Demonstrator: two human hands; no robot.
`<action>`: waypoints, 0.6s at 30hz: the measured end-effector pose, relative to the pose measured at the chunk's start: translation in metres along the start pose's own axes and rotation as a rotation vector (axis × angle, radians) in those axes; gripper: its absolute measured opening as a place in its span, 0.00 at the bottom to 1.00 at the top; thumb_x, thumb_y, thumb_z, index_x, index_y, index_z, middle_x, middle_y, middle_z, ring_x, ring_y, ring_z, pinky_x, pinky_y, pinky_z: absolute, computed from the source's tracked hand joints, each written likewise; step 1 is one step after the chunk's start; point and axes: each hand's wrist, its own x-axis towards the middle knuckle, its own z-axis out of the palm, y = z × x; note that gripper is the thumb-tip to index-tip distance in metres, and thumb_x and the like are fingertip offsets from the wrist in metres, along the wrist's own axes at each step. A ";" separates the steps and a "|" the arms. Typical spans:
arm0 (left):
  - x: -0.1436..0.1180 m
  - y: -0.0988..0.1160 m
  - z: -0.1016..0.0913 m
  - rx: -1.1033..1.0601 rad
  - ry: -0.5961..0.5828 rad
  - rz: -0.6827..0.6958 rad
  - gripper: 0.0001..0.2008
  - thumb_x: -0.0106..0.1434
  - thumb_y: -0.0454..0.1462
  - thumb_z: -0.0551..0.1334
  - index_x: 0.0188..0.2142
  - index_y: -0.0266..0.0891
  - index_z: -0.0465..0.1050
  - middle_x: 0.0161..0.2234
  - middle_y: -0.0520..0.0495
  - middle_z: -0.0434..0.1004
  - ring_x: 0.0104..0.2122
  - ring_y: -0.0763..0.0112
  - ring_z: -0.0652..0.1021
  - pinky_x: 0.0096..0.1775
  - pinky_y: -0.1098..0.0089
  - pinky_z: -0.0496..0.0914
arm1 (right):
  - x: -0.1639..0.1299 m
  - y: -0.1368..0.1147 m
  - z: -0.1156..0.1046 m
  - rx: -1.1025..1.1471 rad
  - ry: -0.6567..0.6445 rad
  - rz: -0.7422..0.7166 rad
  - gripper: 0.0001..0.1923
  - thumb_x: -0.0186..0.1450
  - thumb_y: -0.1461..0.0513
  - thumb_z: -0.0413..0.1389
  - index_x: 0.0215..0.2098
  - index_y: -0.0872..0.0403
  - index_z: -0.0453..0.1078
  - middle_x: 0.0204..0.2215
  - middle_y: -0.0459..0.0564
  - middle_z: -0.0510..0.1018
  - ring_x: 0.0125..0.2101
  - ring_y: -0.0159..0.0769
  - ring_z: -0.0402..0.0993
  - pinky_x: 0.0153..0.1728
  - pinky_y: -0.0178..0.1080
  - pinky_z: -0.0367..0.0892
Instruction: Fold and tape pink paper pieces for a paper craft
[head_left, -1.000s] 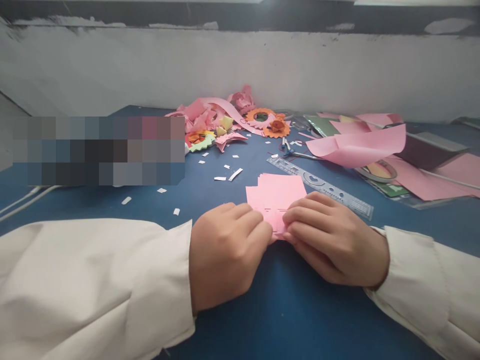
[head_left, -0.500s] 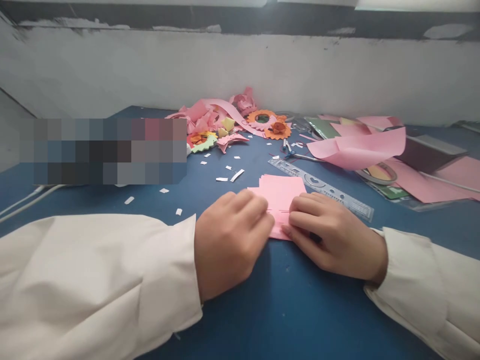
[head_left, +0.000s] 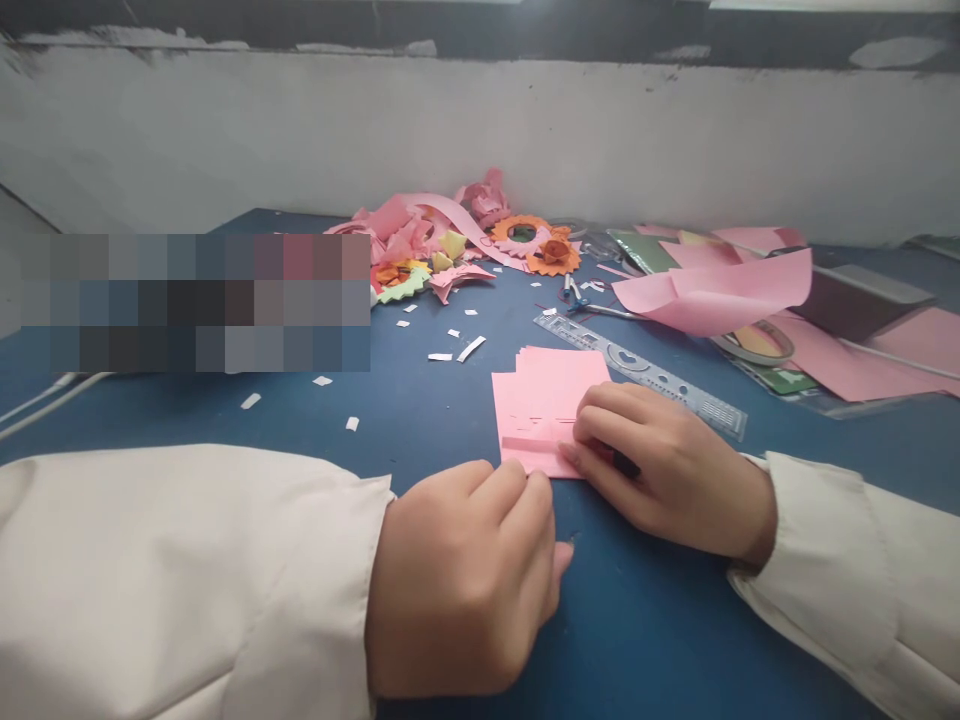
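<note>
A small stack of pink paper (head_left: pixel 551 385) lies on the blue table, its sheets slightly offset, with short slits and a folded strip along the near side. On its right edge my right hand (head_left: pixel 664 470) is closed, fingertips and thumb holding the paper down. My left hand (head_left: pixel 465 580) is just in front of the near left edge, fingers curled and thumb tip showing below them. Whatever may be inside those fingers is hidden. Behind my right hand a clear plastic ruler (head_left: pixel 652 380) lies at a slant.
Pink paper scraps and paper flowers (head_left: pixel 555 255) are heaped at the back. Blue-handled scissors (head_left: pixel 577 298) lie behind the ruler. To the right are a curled pink sheet (head_left: pixel 720 290), a tape roll (head_left: pixel 757 342) and a dark box (head_left: pixel 862 295). White paper bits (head_left: pixel 471 349) are scattered leftward.
My left hand has come off the left side of the pink paper and moved down toward me, uncovering the folded strip. My right hand has stayed on the paper.
</note>
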 end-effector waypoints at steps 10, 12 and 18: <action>0.000 -0.001 -0.002 0.033 -0.041 0.019 0.13 0.64 0.28 0.54 0.30 0.29 0.78 0.32 0.38 0.80 0.32 0.60 0.79 0.30 0.63 0.77 | 0.000 0.000 0.002 -0.055 -0.007 0.073 0.08 0.65 0.65 0.47 0.27 0.55 0.59 0.24 0.47 0.66 0.25 0.30 0.59 0.27 0.36 0.56; 0.000 -0.001 -0.002 0.025 -0.065 0.010 0.13 0.64 0.28 0.54 0.32 0.28 0.78 0.33 0.38 0.80 0.33 0.60 0.79 0.31 0.63 0.77 | -0.001 -0.001 0.001 -0.089 0.018 0.071 0.08 0.65 0.65 0.48 0.27 0.56 0.61 0.24 0.47 0.66 0.25 0.31 0.60 0.27 0.37 0.57; 0.000 -0.001 0.001 0.000 -0.094 0.004 0.08 0.59 0.28 0.58 0.31 0.28 0.77 0.32 0.38 0.79 0.32 0.58 0.78 0.31 0.61 0.77 | -0.003 -0.007 -0.006 -0.143 0.155 -0.303 0.05 0.63 0.67 0.51 0.32 0.61 0.68 0.23 0.52 0.71 0.25 0.35 0.63 0.25 0.40 0.58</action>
